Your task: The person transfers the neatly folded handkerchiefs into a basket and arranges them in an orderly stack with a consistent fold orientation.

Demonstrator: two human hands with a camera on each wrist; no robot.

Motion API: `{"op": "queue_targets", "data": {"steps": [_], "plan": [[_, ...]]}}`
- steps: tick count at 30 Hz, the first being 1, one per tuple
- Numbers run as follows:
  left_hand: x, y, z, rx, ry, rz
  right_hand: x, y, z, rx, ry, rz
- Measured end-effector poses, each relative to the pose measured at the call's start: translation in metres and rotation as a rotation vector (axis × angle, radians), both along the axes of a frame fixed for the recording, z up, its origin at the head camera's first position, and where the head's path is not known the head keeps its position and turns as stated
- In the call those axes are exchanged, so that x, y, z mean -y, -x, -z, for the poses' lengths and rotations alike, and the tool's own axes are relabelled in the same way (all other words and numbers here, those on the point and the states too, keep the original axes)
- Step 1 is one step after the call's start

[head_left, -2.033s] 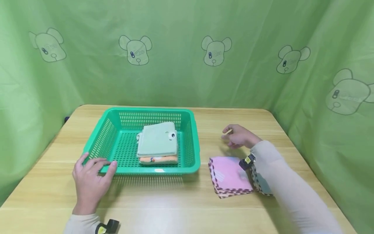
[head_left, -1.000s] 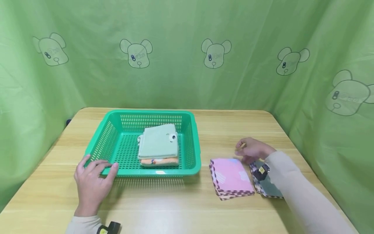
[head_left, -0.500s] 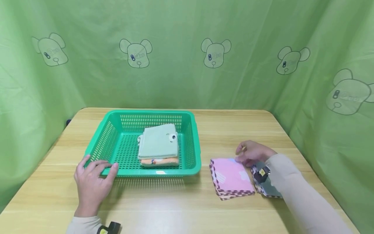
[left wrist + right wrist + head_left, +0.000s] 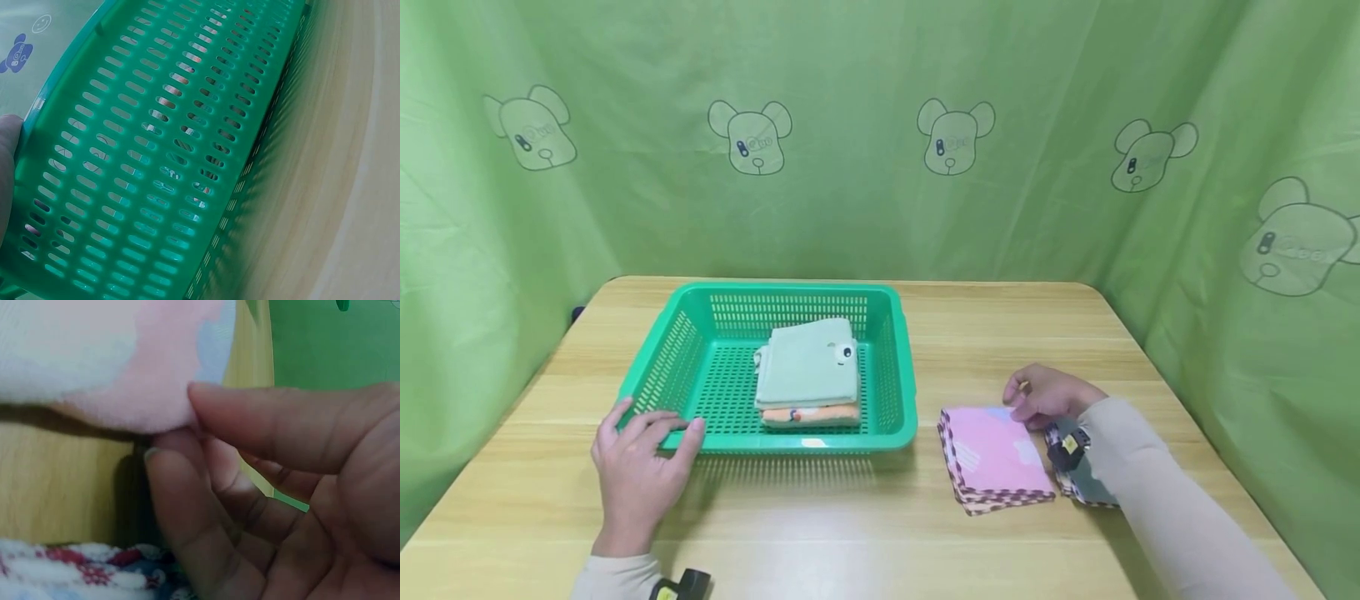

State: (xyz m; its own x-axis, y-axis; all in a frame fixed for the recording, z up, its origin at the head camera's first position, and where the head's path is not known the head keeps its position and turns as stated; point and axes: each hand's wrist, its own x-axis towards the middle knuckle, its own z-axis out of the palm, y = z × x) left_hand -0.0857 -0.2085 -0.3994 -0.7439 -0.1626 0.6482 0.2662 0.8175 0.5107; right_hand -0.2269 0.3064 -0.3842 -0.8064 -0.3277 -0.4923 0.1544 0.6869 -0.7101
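Note:
My right hand is at the far right corner of a folded pink towel with checked edging. In the right wrist view the thumb lies on top of the towel corner and the index finger is under it, pinching the edge. My left hand holds the near left part of the rim of a green plastic basket, its fingers bent over the edge. Inside the basket a folded pale green towel with an eye motif lies on an orange patterned towel.
To the right of the pink towel lies a folded grey-green towel with checked edging, partly hidden under my right wrist. Everything stands on a wooden table. A green curtain closes off the back and sides.
My right hand has come down and back from above the table to the pink towel's far right corner and now pinches it. The left hand stays on the basket rim.

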Motion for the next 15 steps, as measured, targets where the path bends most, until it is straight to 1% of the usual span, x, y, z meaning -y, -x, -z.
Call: {"op": "queue_targets", "data": {"steps": [5,11,15], "plan": [[0.0,0.001,0.0,-0.01,0.002,0.0,-0.003,0.004,0.0,-0.044,-0.015,0.006],[0.001,0.0,0.001,-0.011,-0.004,0.002,-0.007,0.013,0.001,-0.1,-0.03,0.046],[0.0,0.0,0.001,-0.01,-0.007,0.005,-0.008,0.019,0.001,-0.178,-0.029,0.093]]}}
